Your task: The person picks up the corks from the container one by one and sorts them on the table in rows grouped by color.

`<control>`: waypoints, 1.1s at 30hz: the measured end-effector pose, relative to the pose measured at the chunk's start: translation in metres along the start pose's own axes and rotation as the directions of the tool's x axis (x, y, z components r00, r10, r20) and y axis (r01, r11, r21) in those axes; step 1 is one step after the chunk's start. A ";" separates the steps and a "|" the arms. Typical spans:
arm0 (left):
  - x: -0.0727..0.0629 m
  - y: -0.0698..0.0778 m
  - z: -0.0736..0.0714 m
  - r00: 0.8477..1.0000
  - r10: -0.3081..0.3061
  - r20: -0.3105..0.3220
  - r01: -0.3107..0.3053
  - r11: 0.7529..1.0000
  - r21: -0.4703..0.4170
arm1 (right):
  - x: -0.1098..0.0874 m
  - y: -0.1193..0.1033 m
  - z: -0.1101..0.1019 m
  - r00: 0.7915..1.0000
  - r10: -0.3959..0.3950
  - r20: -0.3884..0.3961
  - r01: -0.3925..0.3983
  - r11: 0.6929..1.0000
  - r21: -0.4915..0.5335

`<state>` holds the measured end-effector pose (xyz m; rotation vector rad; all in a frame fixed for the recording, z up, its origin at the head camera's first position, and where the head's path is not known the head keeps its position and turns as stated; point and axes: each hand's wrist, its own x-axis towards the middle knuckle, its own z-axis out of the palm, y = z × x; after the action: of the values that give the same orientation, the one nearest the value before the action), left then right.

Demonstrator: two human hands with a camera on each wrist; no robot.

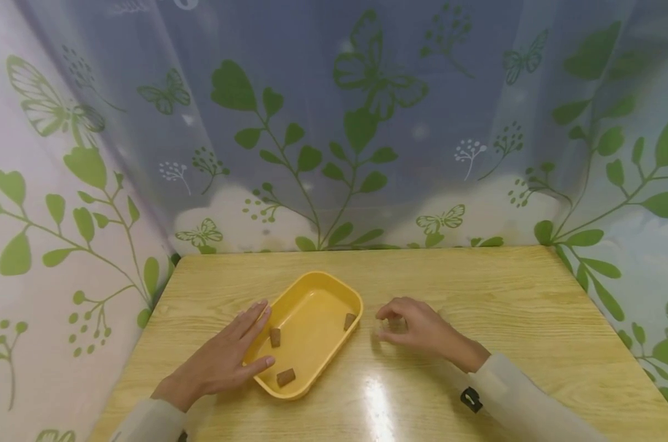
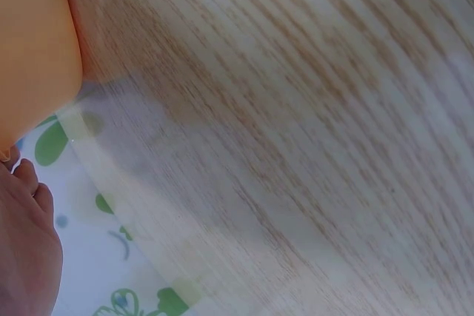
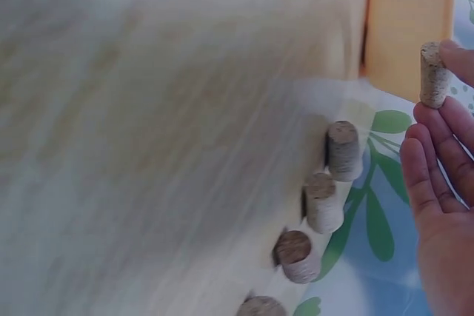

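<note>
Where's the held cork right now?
Right wrist view: the held cork is near the right edge, pinched in the right hand, tray behind it, other corks below and left.

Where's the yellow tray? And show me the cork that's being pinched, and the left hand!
Yellow tray point(image 1: 314, 320): head view, bare middle of its floor.
Pinched cork point(image 3: 432, 78): right wrist view, middle of its side.
Left hand point(image 1: 221, 359): head view, back of the hand.

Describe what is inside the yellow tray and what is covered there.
Three brown corks lie inside the yellow tray. The left hand hides part of its side; what lies behind cannot be seen.
</note>
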<state>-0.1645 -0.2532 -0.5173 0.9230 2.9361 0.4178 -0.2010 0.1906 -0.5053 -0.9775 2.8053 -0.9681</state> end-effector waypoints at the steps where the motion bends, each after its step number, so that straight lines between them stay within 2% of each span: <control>1: 0.000 0.000 0.000 1.000 0.001 0.000 -0.001 1.000 0.002 | -0.002 0.001 0.001 1.000 0.006 0.003 -0.006 1.000 -0.009; 11: 0.000 0.000 0.001 1.000 -0.010 0.004 0.010 1.000 -0.001 | -0.019 0.010 0.004 1.000 -0.004 -0.003 0.004 0.999 -0.046; 18: 0.000 0.000 0.000 1.000 -0.014 0.006 0.014 1.000 -0.013 | -0.030 0.015 0.004 0.999 0.046 0.007 -0.045 0.994 -0.097; 33: 0.001 0.000 0.000 1.000 -0.006 0.011 0.006 1.000 -0.006 | -0.040 0.023 0.011 0.998 0.049 0.026 -0.046 0.994 -0.095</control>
<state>-0.1652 -0.2531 -0.5177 0.9119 2.9251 0.4193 -0.1798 0.2212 -0.5344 -0.9209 2.8603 -0.8174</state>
